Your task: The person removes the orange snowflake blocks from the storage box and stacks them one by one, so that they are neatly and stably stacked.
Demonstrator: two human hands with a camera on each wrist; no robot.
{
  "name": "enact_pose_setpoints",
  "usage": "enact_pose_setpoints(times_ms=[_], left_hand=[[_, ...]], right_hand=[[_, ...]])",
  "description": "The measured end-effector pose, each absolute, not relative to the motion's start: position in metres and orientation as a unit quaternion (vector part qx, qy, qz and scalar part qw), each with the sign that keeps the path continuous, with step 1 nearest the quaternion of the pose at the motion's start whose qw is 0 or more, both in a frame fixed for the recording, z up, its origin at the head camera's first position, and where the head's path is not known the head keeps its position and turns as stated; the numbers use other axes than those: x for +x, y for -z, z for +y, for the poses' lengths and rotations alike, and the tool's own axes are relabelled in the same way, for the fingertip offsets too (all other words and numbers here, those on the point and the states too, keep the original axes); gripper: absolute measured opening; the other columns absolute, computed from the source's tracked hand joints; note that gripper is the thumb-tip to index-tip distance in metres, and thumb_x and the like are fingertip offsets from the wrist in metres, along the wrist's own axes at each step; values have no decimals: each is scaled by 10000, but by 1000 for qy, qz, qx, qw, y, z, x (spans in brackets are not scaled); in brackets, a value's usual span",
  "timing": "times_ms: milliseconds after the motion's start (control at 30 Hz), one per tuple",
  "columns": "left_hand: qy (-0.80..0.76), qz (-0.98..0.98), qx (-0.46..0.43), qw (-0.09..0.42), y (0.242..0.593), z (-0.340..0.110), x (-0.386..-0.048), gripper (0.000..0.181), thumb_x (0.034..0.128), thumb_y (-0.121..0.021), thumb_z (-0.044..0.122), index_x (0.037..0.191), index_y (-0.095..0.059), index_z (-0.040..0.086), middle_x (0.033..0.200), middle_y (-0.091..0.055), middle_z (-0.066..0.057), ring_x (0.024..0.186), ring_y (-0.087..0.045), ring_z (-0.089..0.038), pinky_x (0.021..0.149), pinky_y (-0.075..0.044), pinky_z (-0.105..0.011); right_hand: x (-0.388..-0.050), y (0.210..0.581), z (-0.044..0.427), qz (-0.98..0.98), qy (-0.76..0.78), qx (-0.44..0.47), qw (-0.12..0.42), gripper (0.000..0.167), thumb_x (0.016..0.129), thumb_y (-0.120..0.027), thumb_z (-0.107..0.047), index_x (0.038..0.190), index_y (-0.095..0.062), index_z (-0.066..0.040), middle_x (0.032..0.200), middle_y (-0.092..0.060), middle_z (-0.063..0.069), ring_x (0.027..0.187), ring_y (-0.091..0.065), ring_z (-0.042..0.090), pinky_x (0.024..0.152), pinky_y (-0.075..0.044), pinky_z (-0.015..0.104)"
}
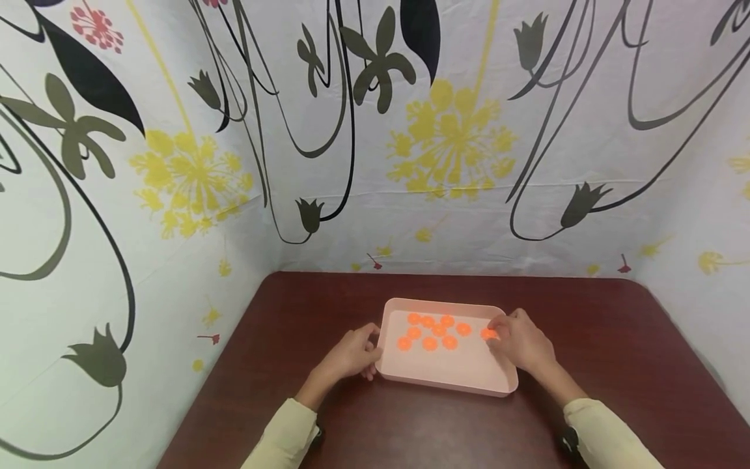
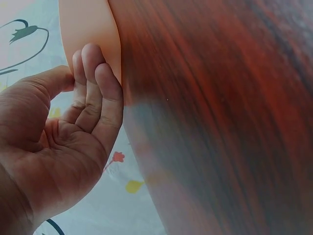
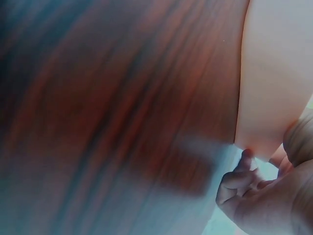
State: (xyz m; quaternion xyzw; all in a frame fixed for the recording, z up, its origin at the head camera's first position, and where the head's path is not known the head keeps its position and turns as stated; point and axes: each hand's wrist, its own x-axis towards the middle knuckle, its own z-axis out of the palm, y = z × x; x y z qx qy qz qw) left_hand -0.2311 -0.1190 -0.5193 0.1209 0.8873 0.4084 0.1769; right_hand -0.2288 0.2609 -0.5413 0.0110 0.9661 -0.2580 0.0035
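Note:
A shallow pink tray (image 1: pixel 457 366) lies on the table, with several flat, round orange slices (image 1: pixel 430 343), like cut carrot, grouped in its left and middle part. At the tray's left end my left hand (image 1: pixel 351 352) grips the rim; in the left wrist view the fingers of that hand (image 2: pixel 73 127) lie along the outer wall and the thumb is bent at the edge. Over the right end, my right hand (image 1: pixel 527 342) pinches one orange slice (image 1: pixel 488 333) apart from the group. The right wrist view shows that hand (image 3: pixel 264 196) beside the tray wall (image 3: pixel 274 73), its fingertips partly hidden.
The tray stands on a dark red-brown wooden table (image 1: pixel 328 299) with rounded far corners. Behind and beside it hangs a white cloth (image 1: pixel 375 163) printed with flowers and leaves.

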Motion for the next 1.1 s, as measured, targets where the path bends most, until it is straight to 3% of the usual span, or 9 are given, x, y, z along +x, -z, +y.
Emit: enact_pose_setpoints(times_ms=[200,367,600,700,867,1100], left_hand=[[-409,887,123,174,521,-120,-232,418,1001,-668,130,1390,-548,35,658,-696,-66,513,-682,-204,525,-608,-378],[-413,885,125,175,524,-121,-233,373,1008,-660,120,1357,-551,42,659,-694,-66,511,-682,-205,522,-604,-362],[-410,887,125,173,523,-119,-232,388,1006,-645,112,1370,-537,33,654,-689,-68,510,-681,-211,521,-603,-365],[-405,889,120,176,522,-119,-231,401,1010,-643,120,1386,-531,35,665,-688,-70,522,-682,-214,538,-608,-374],[-400,892,115,178,521,-118,-231,417,1018,-643,130,1405,-520,40,676,-686,-69,533,-680,-216,561,-612,-389],[-399,893,118,174,521,-117,-230,429,1022,-641,133,1419,-515,31,674,-687,-64,530,-681,-209,563,-616,-405]], right_hand=[[-232,542,259,967,255,9,-9,286,820,-883,-275,1071,-787,-177,1160,-552,179,939,-600,288,598,-461,342],[-232,539,262,969,246,-22,-11,268,808,-898,-297,1020,-796,-171,1270,-551,251,1168,-524,421,653,-542,475],[-229,536,272,957,284,-55,-33,304,816,-893,-300,1032,-785,-115,1390,-516,314,1297,-424,505,891,-532,640],[-229,535,278,949,300,-77,-57,283,823,-873,-244,1038,-773,-88,1388,-548,312,1290,-447,521,968,-490,654],[-227,531,292,941,314,-87,-88,295,847,-857,-192,1093,-756,-63,1310,-666,264,1228,-575,487,989,-490,642],[-218,526,317,950,303,-34,-71,392,859,-857,-262,1145,-718,-33,1210,-681,268,1035,-659,410,816,-580,528]])
